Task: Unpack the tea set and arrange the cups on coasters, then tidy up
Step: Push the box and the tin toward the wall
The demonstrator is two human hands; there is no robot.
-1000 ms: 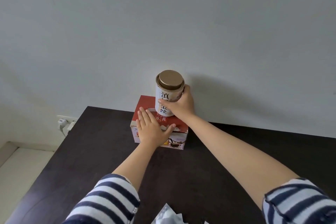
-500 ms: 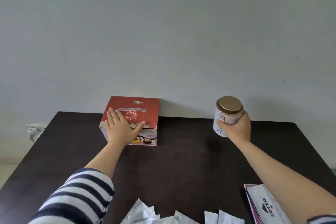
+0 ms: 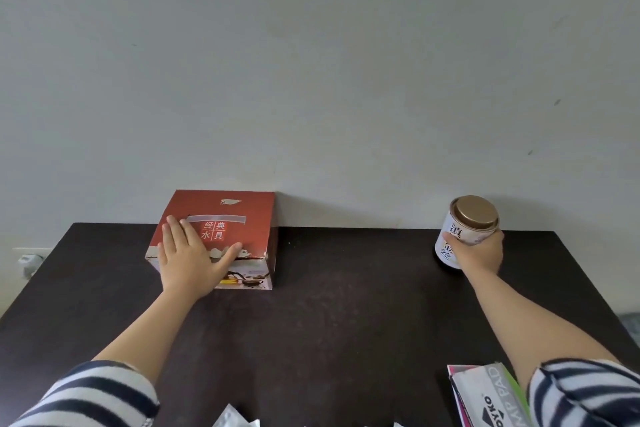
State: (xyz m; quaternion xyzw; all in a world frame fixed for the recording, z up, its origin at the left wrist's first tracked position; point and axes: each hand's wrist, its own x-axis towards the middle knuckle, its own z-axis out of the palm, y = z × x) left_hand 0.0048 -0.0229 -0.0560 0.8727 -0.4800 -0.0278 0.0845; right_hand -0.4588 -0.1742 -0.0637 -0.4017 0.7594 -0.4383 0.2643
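A red tea set box [image 3: 239, 218] with white Chinese lettering stands closed at the back left of the dark table [image 3: 329, 315], against the wall. My left hand [image 3: 188, 255] lies flat on its top near the front edge, fingers spread. At the back right, my right hand [image 3: 479, 253] grips a white tea tin [image 3: 464, 229] with a gold lid, tilted slightly, at the table's surface. No cups or coasters are in view.
A white pad with printed lettering [image 3: 485, 395] lies at the front right edge. Crumpled white wrapping [image 3: 235, 419] shows at the bottom edge. A wall socket with a plug [image 3: 29, 258] sits left of the table. The wall stands right behind the table.
My right hand carried the tea tin off the top of the red box and across to the back right of the table. My left hand stayed on the box.
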